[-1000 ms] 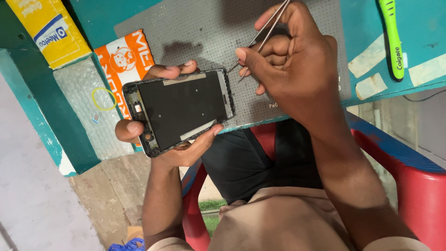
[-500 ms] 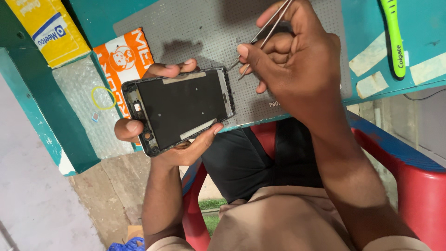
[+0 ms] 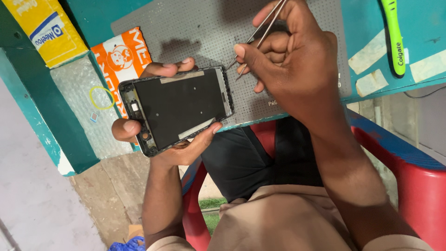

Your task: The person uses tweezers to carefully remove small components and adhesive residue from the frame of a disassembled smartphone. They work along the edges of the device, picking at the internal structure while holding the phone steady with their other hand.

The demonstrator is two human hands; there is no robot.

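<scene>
My left hand (image 3: 172, 139) grips a black phone frame (image 3: 179, 107) by its edges, inner side up, just over the near edge of the grey dotted work mat (image 3: 195, 28). My right hand (image 3: 292, 65) holds thin metal tweezers (image 3: 258, 35), their tips pointing down at the frame's right end. The tips sit close to that end; whether they touch it I cannot tell.
An orange printed packet (image 3: 123, 53) and a yellow packet (image 3: 44, 25) lie at the left on the teal table (image 3: 423, 28). A bubble-wrap sheet (image 3: 88, 102) carries a yellow rubber band (image 3: 101, 97). A green toothbrush (image 3: 395, 35) and tape strips lie at right. A red chair (image 3: 413, 186) is below.
My right hand with the tweezers has shifted slightly, its tips staying near the frame's right end. The left hand keeps the frame nearly still.
</scene>
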